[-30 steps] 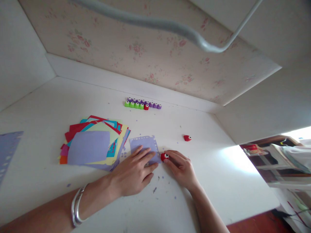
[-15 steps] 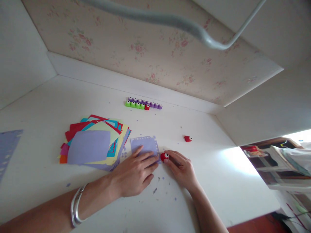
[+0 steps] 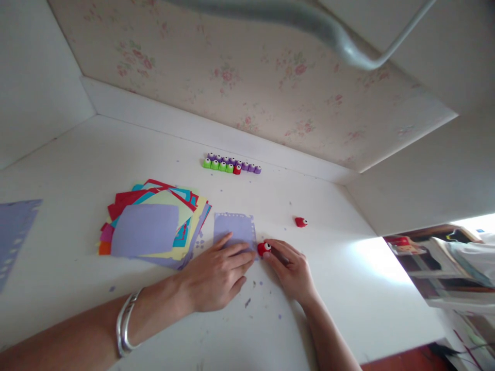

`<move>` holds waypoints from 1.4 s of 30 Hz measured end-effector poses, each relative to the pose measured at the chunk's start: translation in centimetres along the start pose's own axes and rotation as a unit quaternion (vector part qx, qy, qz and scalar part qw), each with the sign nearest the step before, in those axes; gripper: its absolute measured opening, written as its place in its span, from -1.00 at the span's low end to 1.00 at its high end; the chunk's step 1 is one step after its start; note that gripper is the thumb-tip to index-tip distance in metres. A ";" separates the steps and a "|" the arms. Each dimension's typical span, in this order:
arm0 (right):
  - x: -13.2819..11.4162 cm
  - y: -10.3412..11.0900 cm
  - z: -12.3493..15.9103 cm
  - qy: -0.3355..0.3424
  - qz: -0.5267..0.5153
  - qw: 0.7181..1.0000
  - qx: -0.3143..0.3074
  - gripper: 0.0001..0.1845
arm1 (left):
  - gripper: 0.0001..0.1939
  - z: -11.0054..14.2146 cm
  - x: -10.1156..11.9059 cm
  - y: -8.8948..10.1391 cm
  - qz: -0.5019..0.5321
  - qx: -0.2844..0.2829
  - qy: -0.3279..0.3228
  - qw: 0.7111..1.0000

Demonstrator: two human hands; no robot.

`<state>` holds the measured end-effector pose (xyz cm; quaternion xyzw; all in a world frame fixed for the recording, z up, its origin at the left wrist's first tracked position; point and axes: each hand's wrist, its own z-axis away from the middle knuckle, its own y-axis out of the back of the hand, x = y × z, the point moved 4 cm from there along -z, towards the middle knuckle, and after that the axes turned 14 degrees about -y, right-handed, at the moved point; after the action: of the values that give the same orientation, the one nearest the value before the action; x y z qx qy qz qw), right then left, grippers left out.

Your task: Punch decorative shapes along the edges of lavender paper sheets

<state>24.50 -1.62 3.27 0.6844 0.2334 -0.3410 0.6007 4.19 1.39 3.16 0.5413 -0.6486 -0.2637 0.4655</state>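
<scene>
My left hand (image 3: pixel 220 275) lies flat with fingers spread over the lower part of a purple sheet of paper (image 3: pixel 234 226). Small cut-outs run along the top and right edges of that sheet. Between the thumb and fingers of my right hand (image 3: pixel 292 268) is a small red craft punch (image 3: pixel 264 249) with a white and black button on top. It sits at the sheet's right edge. Another red punch (image 3: pixel 300 222) lies on its side farther right. How far the paper reaches into the held punch cannot be made out.
Left of the sheet is a fanned pile of coloured paper (image 3: pixel 145 229). Rows of purple, green and red punches (image 3: pixel 226 166) stand near the back wall. Another punched purple sheet (image 3: pixel 17 226) lies at far left. Purple paper bits (image 3: pixel 280 316) dot the white table (image 3: pixel 162 330).
The view has shifted slightly, so most things appear a little farther right. Both hands keep nearly the same pose, and the right still grips the red craft punch at the sheet's edge.
</scene>
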 end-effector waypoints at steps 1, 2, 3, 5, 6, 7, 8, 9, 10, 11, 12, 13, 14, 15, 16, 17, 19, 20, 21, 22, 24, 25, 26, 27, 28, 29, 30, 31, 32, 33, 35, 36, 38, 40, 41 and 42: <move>0.0 0.0 0.0 -0.001 -0.003 1.000 0.003 -0.79 | -0.59 0.0 0.0 0.0 0.001 0.000 0.004 1.000; -0.1 0.1 0.0 -0.003 -0.006 1.000 0.005 -0.79 | -0.58 0.0 0.0 0.0 0.002 0.000 0.008 1.000; -0.1 0.1 0.0 -0.004 -0.010 1.000 0.007 -0.79 | -0.57 0.0 -0.1 0.1 0.002 0.000 0.012 1.000; -0.1 0.1 0.0 -0.004 -0.013 1.000 0.010 -0.79 | -0.57 0.0 -0.1 0.1 0.000 -0.001 0.014 1.000; -0.1 0.1 0.0 -0.004 -0.012 1.000 0.010 -0.79 | -0.57 0.0 -0.1 0.1 -0.002 0.000 0.013 1.000; -0.1 0.1 0.0 -0.004 -0.011 1.000 0.011 -0.79 | -0.57 0.0 -0.1 0.2 -0.004 0.002 0.012 1.000; -0.1 0.1 0.0 -0.004 -0.010 1.000 0.011 -0.79 | -0.57 0.0 -0.1 0.2 -0.005 0.003 0.010 1.000; -0.1 0.1 0.0 -0.005 -0.010 1.000 0.010 -0.79 | -0.57 0.0 -0.1 0.2 -0.005 0.003 0.008 1.000; -0.1 0.1 0.0 -0.006 -0.009 1.000 0.009 -0.79 | -0.57 0.0 -0.1 0.2 -0.004 0.003 0.007 1.000; -0.1 0.1 -0.1 -0.007 -0.009 1.000 0.008 -0.79 | -0.56 0.0 -0.1 0.2 -0.003 0.003 0.006 1.000; 0.0 0.1 -0.1 -0.008 -0.009 1.000 0.007 -0.79 | -0.56 0.1 -0.1 0.2 -0.001 0.003 0.003 1.000; 0.0 0.2 -0.1 -0.010 -0.009 1.000 0.007 -0.79 | -0.56 0.1 -0.1 0.2 0.001 0.001 0.001 1.000; -0.1 0.2 -0.1 -0.012 -0.009 1.000 0.008 -0.79 | -0.56 0.1 0.0 0.1 0.003 0.000 0.000 1.000; -0.1 0.2 -0.1 -0.013 -0.008 1.000 0.008 -0.79 | -0.57 0.1 0.0 0.1 0.004 -0.001 -0.001 1.000; -0.1 0.2 -0.1 -0.013 -0.006 1.000 0.008 -0.79 | -0.57 0.1 0.0 0.1 0.005 -0.002 -0.001 1.000; -0.1 0.2 -0.1 -0.012 -0.005 1.000 0.009 -0.79 | -0.58 0.1 0.0 0.1 0.006 -0.001 -0.002 1.000; -0.1 0.2 -0.1 -0.009 -0.003 1.000 0.011 -0.79 | -0.59 0.0 0.0 0.0 0.006 0.002 -0.002 1.000; -0.1 0.2 -0.1 -0.009 -0.003 1.000 0.013 -0.79 | -0.59 0.0 0.0 0.0 0.007 0.004 -0.002 1.000; -0.1 0.2 -0.1 -0.008 -0.005 1.000 0.015 -0.79 | -0.59 0.0 0.0 0.0 0.008 0.005 -0.003 1.000; 0.0 0.2 -0.1 -0.008 -0.006 1.000 0.017 -0.79 | -0.58 0.1 0.0 0.0 0.008 0.006 -0.003 1.000; 0.0 0.2 -0.1 -0.007 -0.006 1.000 0.018 -0.79 | -0.56 0.1 0.0 0.0 0.008 0.006 -0.002 1.000; 0.1 0.2 -0.1 -0.005 -0.006 1.000 0.018 -0.79 | -0.56 0.1 -0.1 0.0 0.008 0.006 -0.002 1.000; 0.1 0.1 -0.1 -0.004 -0.005 1.000 0.017 -0.79 | -0.56 0.1 -0.1 0.0 0.008 0.006 -0.002 1.000; 0.1 0.1 -0.1 -0.004 -0.004 1.000 0.017 -0.79 | -0.56 0.1 -0.1 0.0 0.009 0.005 -0.003 1.000; 0.1 0.1 -0.1 -0.005 -0.004 1.000 0.017 -0.79 | -0.57 0.1 -0.1 -0.1 0.010 0.004 -0.004 1.000; 0.1 0.1 -0.1 -0.006 -0.003 1.000 0.016 -0.79 | -0.57 0.1 -0.1 -0.1 0.013 0.002 -0.005 1.000; 0.2 0.1 0.0 -0.009 -0.004 1.000 0.016 -0.79 | -0.57 0.1 -0.1 -0.1 0.016 0.000 -0.004 1.000; 0.2 0.1 0.0 -0.012 -0.004 1.000 0.014 -0.79 | -0.56 0.1 -0.1 -0.1 0.021 -0.001 -0.003 1.000; 0.2 0.1 0.0 -0.014 -0.005 1.000 0.012 -0.79 | -0.55 0.1 -0.1 -0.1 0.025 -0.002 0.000 1.000; 0.3 0.1 0.0 -0.015 -0.005 1.000 0.011 -0.79 | -0.55 0.1 -0.1 -0.1 0.028 -0.002 0.001 1.000; 0.3 0.1 0.0 -0.016 -0.004 1.000 0.009 -0.78 | -0.53 0.0 -0.1 0.0 0.032 0.003 0.003 0.999; 0.3 0.1 0.0 -0.015 -0.003 1.000 0.008 -0.78 | -0.53 0.0 -0.1 0.0 0.033 0.008 0.002 0.999; 0.3 0.1 0.0 -0.013 -0.004 1.000 0.007 -0.78 | -0.54 0.0 0.0 0.2 0.032 0.011 0.000 0.999; 0.3 0.1 -0.1 -0.015 -0.005 1.000 0.007 -0.78 | -0.57 -0.1 0.1 0.4 0.030 0.005 0.001 1.000; 0.3 0.1 -0.1 -0.015 -0.006 1.000 0.007 -0.78 | -0.58 -0.1 0.2 0.5 0.028 -0.001 0.001 1.000; 0.3 0.1 -0.1 -0.016 -0.006 1.000 0.007 -0.78 | -0.59 -0.2 0.2 0.6 0.026 -0.006 0.003 1.000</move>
<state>24.81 -1.59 3.11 0.6816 0.2256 -0.3574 0.5973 4.06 1.36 3.84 0.5221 -0.6595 -0.2541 0.4774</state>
